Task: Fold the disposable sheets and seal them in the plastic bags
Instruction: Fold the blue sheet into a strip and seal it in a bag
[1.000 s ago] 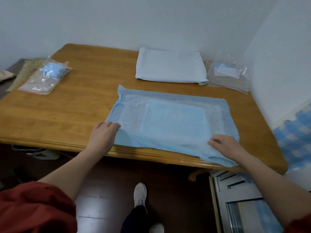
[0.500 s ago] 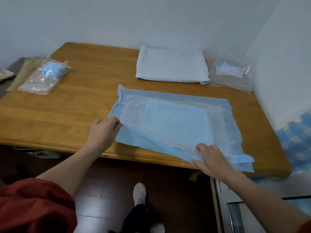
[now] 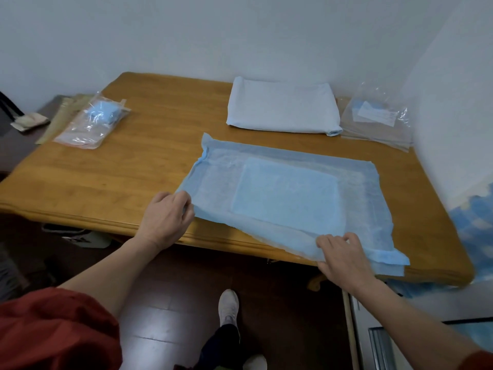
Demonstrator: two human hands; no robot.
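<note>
At table [image 3: 106, 222] edge, left hand [image 3: 165, 217] pinches sheet [image 3: 288, 190] corner; right hand [image 3: 344, 260], hem.

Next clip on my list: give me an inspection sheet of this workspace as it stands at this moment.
Surface: wooden table, set in a corner between white walls.
Job's things: blue sheet spread out, its near edge overhanging the table; folded white sheet behind it; bag holding a folded blue piece at far left; clear bags with a label at far right.
Clutter: beige object beyond the table's left end, too unclear to name.
Hands: left hand pinches the sheet's near left corner; right hand grips its near edge.
Cables: nothing seen.
Surroundings: dark floor, white shoe, blurred checked fabric at right.
</note>
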